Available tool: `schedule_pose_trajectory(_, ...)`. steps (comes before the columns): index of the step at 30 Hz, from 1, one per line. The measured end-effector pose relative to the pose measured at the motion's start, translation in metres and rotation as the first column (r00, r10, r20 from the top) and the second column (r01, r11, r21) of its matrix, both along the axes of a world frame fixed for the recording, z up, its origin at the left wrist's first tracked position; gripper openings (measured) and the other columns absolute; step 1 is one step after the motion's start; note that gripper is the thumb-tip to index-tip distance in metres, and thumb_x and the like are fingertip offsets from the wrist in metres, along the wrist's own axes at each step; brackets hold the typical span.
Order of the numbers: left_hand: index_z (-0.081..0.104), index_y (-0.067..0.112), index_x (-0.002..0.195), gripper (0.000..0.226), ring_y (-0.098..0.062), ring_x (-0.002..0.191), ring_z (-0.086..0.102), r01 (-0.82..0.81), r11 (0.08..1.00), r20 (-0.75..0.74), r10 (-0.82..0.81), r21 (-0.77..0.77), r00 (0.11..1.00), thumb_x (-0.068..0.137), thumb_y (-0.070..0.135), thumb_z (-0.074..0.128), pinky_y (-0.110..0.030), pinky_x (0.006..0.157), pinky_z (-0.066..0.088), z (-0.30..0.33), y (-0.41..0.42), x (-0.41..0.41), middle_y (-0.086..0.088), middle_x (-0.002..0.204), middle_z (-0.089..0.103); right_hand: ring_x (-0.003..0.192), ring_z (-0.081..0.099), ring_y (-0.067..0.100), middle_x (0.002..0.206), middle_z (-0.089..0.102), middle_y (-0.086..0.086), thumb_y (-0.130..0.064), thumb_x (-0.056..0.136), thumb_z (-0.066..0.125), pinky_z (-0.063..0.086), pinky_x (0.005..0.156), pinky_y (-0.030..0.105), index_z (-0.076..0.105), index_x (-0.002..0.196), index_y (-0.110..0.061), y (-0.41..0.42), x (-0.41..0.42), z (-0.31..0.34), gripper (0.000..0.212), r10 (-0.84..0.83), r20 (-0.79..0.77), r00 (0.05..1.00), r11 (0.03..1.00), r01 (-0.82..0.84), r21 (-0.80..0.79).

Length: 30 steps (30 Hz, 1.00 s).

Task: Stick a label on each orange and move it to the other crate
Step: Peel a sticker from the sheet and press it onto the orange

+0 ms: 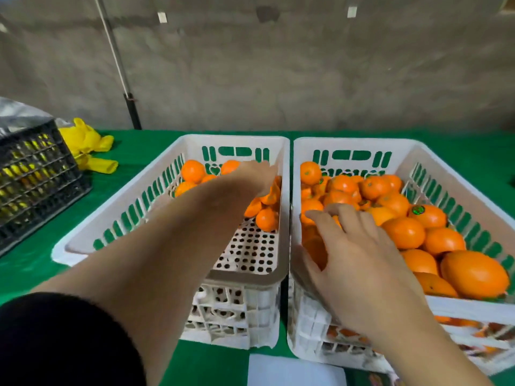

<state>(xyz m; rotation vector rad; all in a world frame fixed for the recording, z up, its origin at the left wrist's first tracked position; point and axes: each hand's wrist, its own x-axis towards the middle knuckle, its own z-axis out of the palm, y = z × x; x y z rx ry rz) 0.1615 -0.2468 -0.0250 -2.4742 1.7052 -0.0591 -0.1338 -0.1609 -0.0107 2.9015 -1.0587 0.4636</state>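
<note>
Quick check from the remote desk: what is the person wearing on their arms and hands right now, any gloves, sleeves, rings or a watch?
Both hands are bare: no gloves, and no rings or watch show on the left hand or the right hand. The left arm has a black sleeve pushed up, leaving the forearm uncovered. The right forearm is bare as far as the frame shows; no sleeve is in view on that side.

2 crates [178, 240] abreast (oranges [405, 232] inside)
</note>
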Motion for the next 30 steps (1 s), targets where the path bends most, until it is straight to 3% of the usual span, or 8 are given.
schedule_pose_trajectory(3,0.055,0.018,0.141,0.043,-0.031,0.120,0.061,-0.034,0.995,-0.067,0.040,0.089,0.997,0.100,0.027,0.061,-0.047,0.097,0.053,-0.028,-0.022,0.004,-0.010,0.138,0.060,0.118,0.044,0.023,0.129,0.046,-0.005,-0.068,0.086,0.022,0.047,0.096,0.041,0.041,0.144,-0.037,-0.002,0.002,-0.002,0.069,-0.017,0.019,1.000,1.000,0.017,0.011)
schedule_pose_trajectory(5,0.044,0.021,0.152,0.056,-0.031,0.131,0.053,-0.042,0.992,-0.136,0.058,0.117,0.989,0.101,0.026,0.063,-0.050,0.112,0.044,-0.042,-0.027,0.005,-0.008,0.146,0.051,0.117,0.046,0.024,0.129,0.048,-0.004,-0.067,0.086,0.024,0.048,0.094,0.042,0.045,0.144,-0.034,-0.002,0.003,-0.003,0.070,-0.020,0.036,0.999,1.000,0.020,0.016)
schedule_pose_trajectory(10,0.044,0.021,0.150,0.067,-0.030,0.116,0.058,0.059,0.997,-0.053,-0.057,0.048,0.997,0.093,0.032,0.075,-0.041,0.086,0.055,-0.033,-0.013,0.008,-0.011,0.133,0.050,0.115,0.045,0.021,0.129,0.047,-0.007,-0.067,0.087,0.026,0.046,0.093,0.039,0.046,0.141,-0.036,-0.003,0.003,-0.004,0.066,-0.017,0.051,0.999,1.000,0.017,0.003)
schedule_pose_trajectory(13,0.046,0.027,0.146,0.077,-0.024,0.108,0.056,0.029,0.999,-0.154,-0.024,0.028,0.988,0.081,0.039,0.087,-0.041,0.089,0.052,0.002,0.012,0.010,-0.005,0.129,0.056,0.112,0.044,0.020,0.126,0.048,-0.007,-0.068,0.085,0.025,0.046,0.092,0.038,0.050,0.136,-0.035,-0.003,0.003,-0.004,0.066,-0.013,0.073,0.997,1.000,0.012,0.019)
schedule_pose_trajectory(17,0.054,0.029,0.135,0.072,-0.023,0.110,0.057,-0.015,0.972,-0.266,-0.050,-0.236,0.963,0.076,0.048,0.090,-0.041,0.088,0.050,0.054,0.074,0.003,0.000,0.126,0.059,0.113,0.043,0.021,0.126,0.047,-0.005,-0.067,0.087,0.027,0.045,0.094,0.040,0.049,0.138,-0.034,-0.004,0.003,-0.003,0.065,0.011,0.062,0.998,0.999,-0.013,0.036)
schedule_pose_trajectory(21,0.051,0.039,0.142,0.077,-0.014,0.112,0.055,-0.092,0.829,-0.362,-0.139,-0.552,0.922,0.076,0.048,0.091,-0.030,0.084,0.047,0.063,0.155,-0.035,0.007,0.134,0.053,0.122,0.041,0.024,0.136,0.045,-0.003,-0.066,0.093,0.034,0.043,0.099,0.044,0.043,0.145,-0.034,-0.005,0.003,-0.004,0.061,0.013,0.061,0.998,0.998,-0.017,0.067)
schedule_pose_trajectory(26,0.049,0.033,0.147,0.079,-0.017,0.127,0.058,-0.042,0.583,-0.311,-0.371,-0.811,0.875,0.079,0.029,0.090,-0.030,0.095,0.060,0.011,0.258,-0.102,0.003,0.148,0.049,0.127,0.042,0.029,0.141,0.047,0.002,-0.065,0.095,0.035,0.042,0.099,0.047,0.043,0.146,-0.033,-0.004,0.002,-0.003,0.061,0.009,0.052,0.999,0.998,-0.012,0.054)
schedule_pose_trajectory(30,0.045,0.032,0.150,0.077,-0.009,0.139,0.045,-0.051,0.555,-0.332,-0.419,-0.830,0.845,0.085,0.043,0.084,-0.019,0.111,0.041,-0.078,0.295,-0.170,0.009,0.150,0.042,0.123,0.046,0.033,0.137,0.050,0.008,-0.056,0.098,0.035,0.044,0.098,0.049,0.049,0.143,-0.026,0.002,0.000,-0.004,0.056,0.067,0.108,0.992,0.998,-0.069,0.009)
